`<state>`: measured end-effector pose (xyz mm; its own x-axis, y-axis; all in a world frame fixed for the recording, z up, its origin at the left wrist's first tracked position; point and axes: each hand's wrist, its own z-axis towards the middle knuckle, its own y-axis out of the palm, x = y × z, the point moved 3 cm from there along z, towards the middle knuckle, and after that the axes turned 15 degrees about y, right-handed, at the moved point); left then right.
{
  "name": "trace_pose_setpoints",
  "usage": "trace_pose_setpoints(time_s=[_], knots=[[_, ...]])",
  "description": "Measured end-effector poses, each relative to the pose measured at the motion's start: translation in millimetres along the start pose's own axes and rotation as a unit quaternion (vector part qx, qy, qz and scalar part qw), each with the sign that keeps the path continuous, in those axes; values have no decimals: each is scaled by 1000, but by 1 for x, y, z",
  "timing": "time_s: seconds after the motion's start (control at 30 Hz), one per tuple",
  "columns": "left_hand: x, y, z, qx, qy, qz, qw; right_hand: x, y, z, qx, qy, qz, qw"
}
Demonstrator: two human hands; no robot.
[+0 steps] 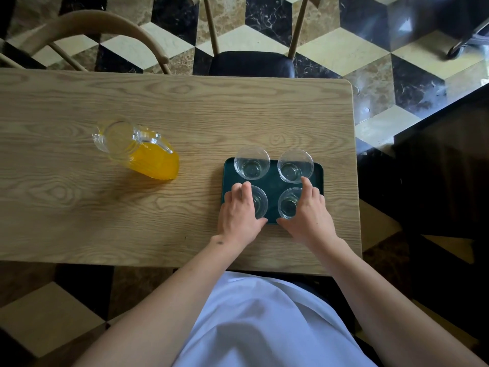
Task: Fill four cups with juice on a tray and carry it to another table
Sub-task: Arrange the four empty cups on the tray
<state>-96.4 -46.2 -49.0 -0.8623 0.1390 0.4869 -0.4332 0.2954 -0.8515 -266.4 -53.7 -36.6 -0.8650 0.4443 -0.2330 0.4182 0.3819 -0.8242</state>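
Observation:
A dark green tray (pixel 274 185) lies near the right end of the wooden table (pixel 185 112). Several clear empty cups stand on it: far left cup (pixel 252 162), far right cup (pixel 295 165), near left cup (pixel 259 201) and near right cup (pixel 289 203). My left hand (pixel 239 210) curls round the near left cup, thumb at its near side. My right hand (pixel 309 213) curls round the near right cup. A glass pitcher (pixel 137 149) with orange juice in its lower part stands to the left of the tray, apart from both hands.
Two wooden chairs stand at the table's far side, one with a dark seat (pixel 251 63). A dark table or counter (pixel 444 165) lies to the right past a strip of patterned tile floor (pixel 375 83). The table's right edge is close to the tray.

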Motion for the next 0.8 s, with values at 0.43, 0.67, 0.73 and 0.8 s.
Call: trace_pose_setpoints(time_s=[0.43,0.67,0.73,0.8], knots=[[-43,-79,-42,284,-33,-92,954,-15,-53,-25,83,-66,54,993],[-121,-124,-65,410,-162,-205,874,-100,-39,-31,7,-168,125,978],[-135,-136,-65,458,-163,-227,844,-133,-32,-30,-23,-186,121,975],[-148,-144,-64,506,-186,-272,797,-164,-23,-27,-55,-205,125,969]])
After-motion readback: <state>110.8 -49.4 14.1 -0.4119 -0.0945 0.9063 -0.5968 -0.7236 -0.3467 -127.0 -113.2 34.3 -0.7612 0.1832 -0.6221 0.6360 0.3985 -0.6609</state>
